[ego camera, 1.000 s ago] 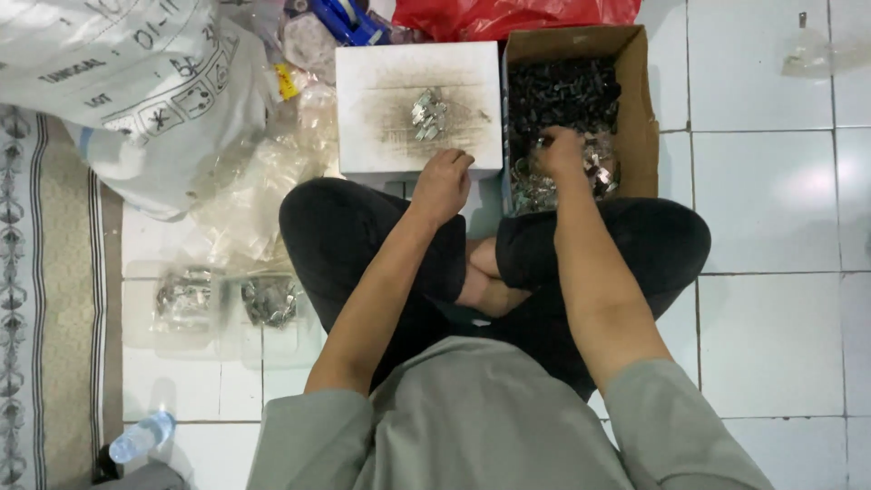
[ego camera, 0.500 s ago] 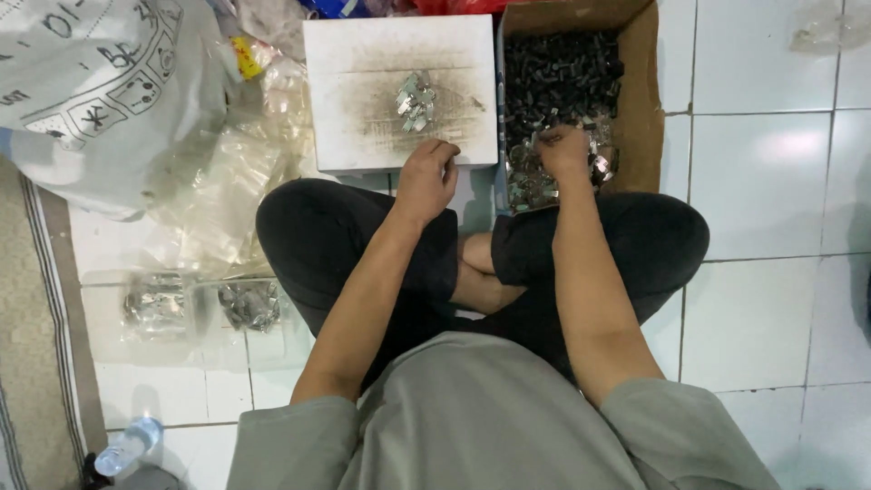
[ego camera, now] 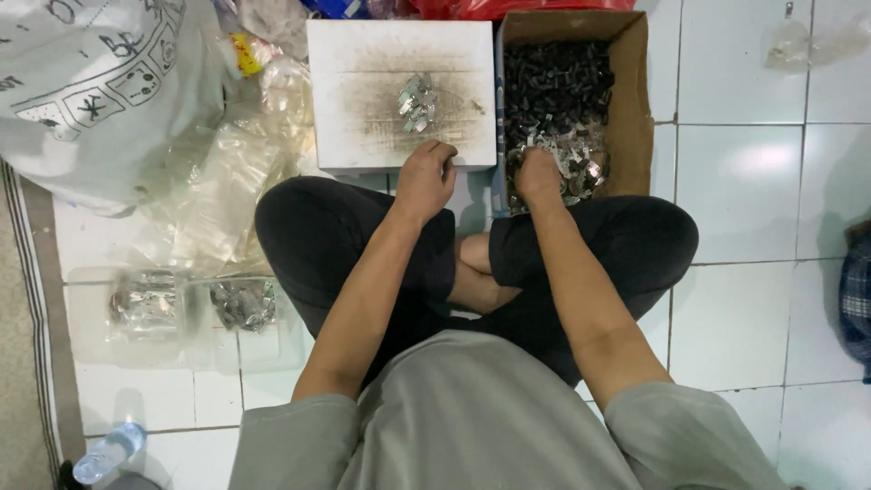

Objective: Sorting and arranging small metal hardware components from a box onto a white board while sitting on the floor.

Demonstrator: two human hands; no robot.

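Head view, going L to R: big white sack (ego camera: 91,91) w/ dark print top left, crumpled clear plastic bags (ego camera: 218,191) beside it, two clear bags of small metal bits (ego camera: 186,304) on the tile floor (ego camera: 771,299), a plastic bottle (ego camera: 107,452) at bottom left corner. Then the white board (ego camera: 399,95), smudged grey in the middle, w/ a small pile of shiny clips (ego camera: 417,102) on it. My left hand (ego camera: 425,180) sits at the near edge of the board, fingers curled in loosely; I can't tell if it holds anything. Right of that, the cardboard box (ego camera: 631,100), full of dark parts at the far end and silvery metal pieces (ego camera: 572,163) at the near end. My right hand (ego camera: 539,174) is dug into the silvery ones, fingers bunched down among them; whether they're pinched on a piece I can't tell, fingertips are buried.

Handling, as I judge it: pieces look like thin stamped metal, so stiff, light each, prob. sharp-edged and a bit slippery, tangling w/ each other. Best pinched by the flat sides, thumb + forefinger, one at a time.

Hard to make out: exact shape of any single piece, too small. Red bag (ego camera: 508,7) and stuff along the top edge is cut off, checked cloth (ego camera: 855,290) at far right too
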